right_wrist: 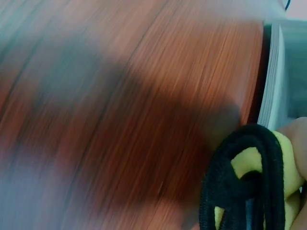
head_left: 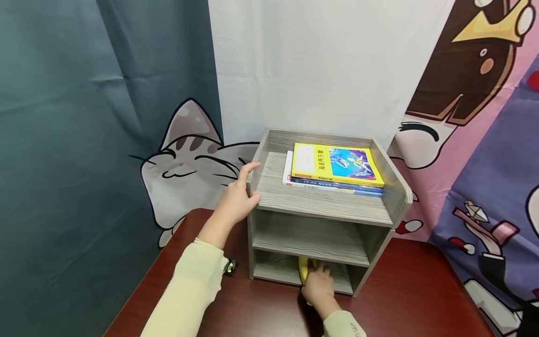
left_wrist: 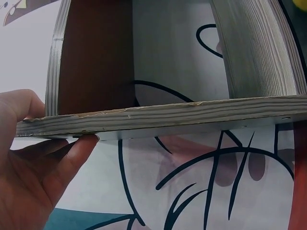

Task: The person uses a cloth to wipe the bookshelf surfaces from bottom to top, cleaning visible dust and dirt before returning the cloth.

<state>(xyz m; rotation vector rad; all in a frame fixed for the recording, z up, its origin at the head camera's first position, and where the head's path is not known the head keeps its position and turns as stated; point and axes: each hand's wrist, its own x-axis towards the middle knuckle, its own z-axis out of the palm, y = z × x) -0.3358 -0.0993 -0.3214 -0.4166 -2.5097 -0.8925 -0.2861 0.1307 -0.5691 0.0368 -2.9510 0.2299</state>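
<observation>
My left hand (head_left: 237, 199) grips the upper left side panel of a grey wood-grain shelf unit (head_left: 324, 213). In the left wrist view, the thumb lies on one face of the panel (left_wrist: 158, 112) and a finger on the other. My right hand (head_left: 318, 285) is at the front of the lowest compartment, its fingers holding a yellow thing (head_left: 303, 269). Seen from the right wrist, this yellow thing (right_wrist: 287, 160) has thick black trim and looks like soft fabric. Its kind cannot be told, as the hand and shelf hide part of it.
Several books (head_left: 337, 166) lie stacked on the top shelf, a yellow one uppermost. The unit stands on a dark red wooden table (head_left: 417, 285). A small black and yellow item (head_left: 230, 267) shows beside the left sleeve. Printed curtains (head_left: 328, 61) hang behind.
</observation>
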